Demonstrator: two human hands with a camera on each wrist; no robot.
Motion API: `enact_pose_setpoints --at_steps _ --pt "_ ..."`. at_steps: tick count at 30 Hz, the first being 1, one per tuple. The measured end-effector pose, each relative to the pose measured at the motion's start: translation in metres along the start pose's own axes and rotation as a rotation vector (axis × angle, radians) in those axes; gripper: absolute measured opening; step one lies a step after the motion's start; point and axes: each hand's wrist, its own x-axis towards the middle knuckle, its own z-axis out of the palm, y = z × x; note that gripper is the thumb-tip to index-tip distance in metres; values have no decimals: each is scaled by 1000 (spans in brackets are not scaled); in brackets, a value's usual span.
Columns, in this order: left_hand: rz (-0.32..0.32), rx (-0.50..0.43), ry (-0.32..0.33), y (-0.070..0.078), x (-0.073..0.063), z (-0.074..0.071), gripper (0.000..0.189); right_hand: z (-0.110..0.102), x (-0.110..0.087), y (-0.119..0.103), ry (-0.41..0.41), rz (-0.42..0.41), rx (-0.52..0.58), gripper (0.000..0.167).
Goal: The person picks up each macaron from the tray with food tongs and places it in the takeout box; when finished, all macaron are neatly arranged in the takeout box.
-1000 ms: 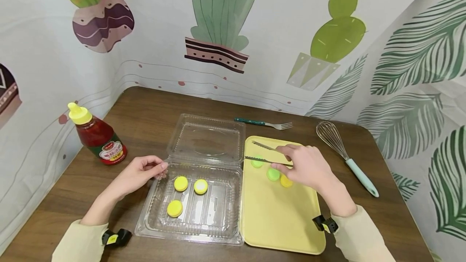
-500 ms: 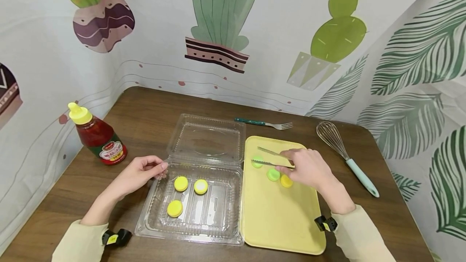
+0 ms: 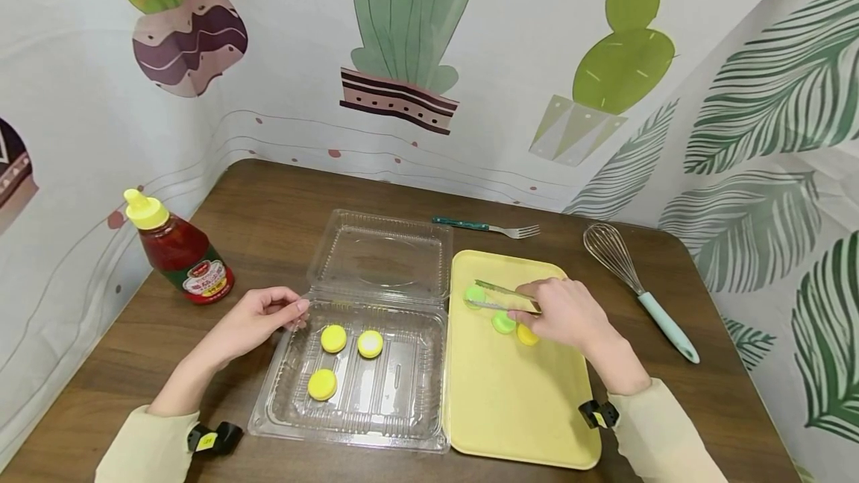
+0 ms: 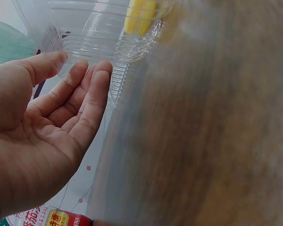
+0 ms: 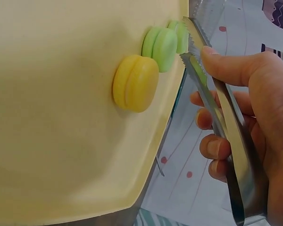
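Observation:
In the head view my right hand (image 3: 567, 311) grips metal tongs (image 5: 236, 155) with serrated edges. Their tips are apart and right at the farther green macaron (image 3: 474, 295), one arm overlapping it. A second green macaron (image 5: 165, 49) and an orange-yellow macaron (image 5: 136, 84) lie close by on the yellow tray (image 3: 517, 408). My left hand (image 3: 265, 317) pinches the left rim of the hinged clear plastic container (image 3: 416, 423), thumb on one side and fingers on the other. Three yellow macarons, one of them (image 3: 323, 384) nearest the front, sit in its base; its lid (image 3: 382, 256) lies folded back.
A red sauce bottle (image 3: 188, 259) with a yellow cap stands on the left. Behind the tray lies a fork (image 3: 486, 227) with a green handle. On the right is a whisk (image 3: 637, 289). A patterned cloth (image 3: 288, 43) hangs behind the wooden table (image 3: 268, 192).
The right hand has shifted slightly right and nearer with the tongs, and their tips have come down to the farther green macaron and drawn closer together. The left hand stays at the rim.

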Motion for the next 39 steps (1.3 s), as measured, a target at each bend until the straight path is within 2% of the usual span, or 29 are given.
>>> enact_pose_setpoints --at_steps 12,39 --pt "12 -8 -9 -1 1 -1 23 4 0 0 -31 15 16 20" --pt "11 -19 -12 -3 1 -1 24 4 -1 1 -16 -8 14 16"
